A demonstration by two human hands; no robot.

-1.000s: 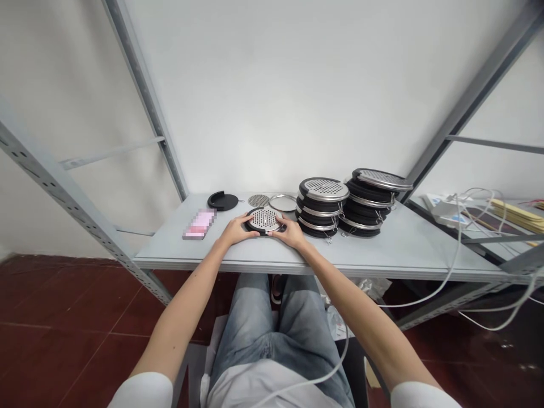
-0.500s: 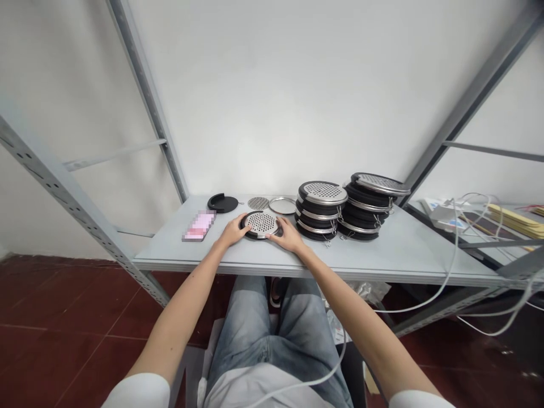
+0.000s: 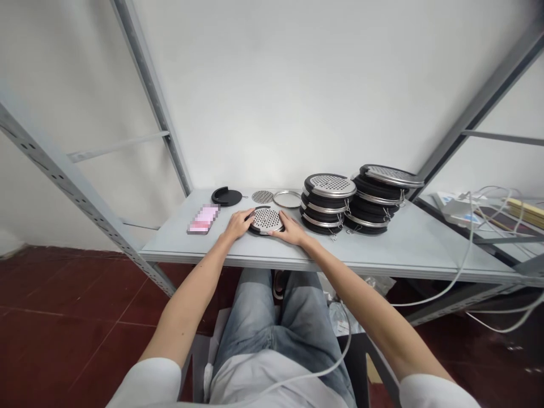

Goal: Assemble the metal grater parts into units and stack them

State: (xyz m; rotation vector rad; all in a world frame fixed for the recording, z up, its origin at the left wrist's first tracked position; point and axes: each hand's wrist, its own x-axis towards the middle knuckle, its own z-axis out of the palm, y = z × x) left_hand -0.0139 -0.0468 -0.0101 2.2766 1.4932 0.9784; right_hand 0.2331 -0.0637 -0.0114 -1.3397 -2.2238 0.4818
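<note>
A round perforated metal disc in a black rimmed base lies flat on the grey table in front of me. My left hand clasps its left edge, the fingers curled over the black rim. At the opposite side my right hand holds the edge, thumb at the front and fingers on the right rim. Just behind it lie a loose perforated metal plate and a thin metal ring. To the left of these is another black round base with a raised curved rim and a small wire loop.
Two stacks of similar discs, a nearer stack and a taller stack, stand on the right. A phone with a blurred screen lies at left. Metal shelf posts frame the table; a white cable hangs at its right.
The view has shifted slightly, so the table's things sit a little farther right and higher. Both hands stay on the disc; the left fingers now lie more over its rim.
</note>
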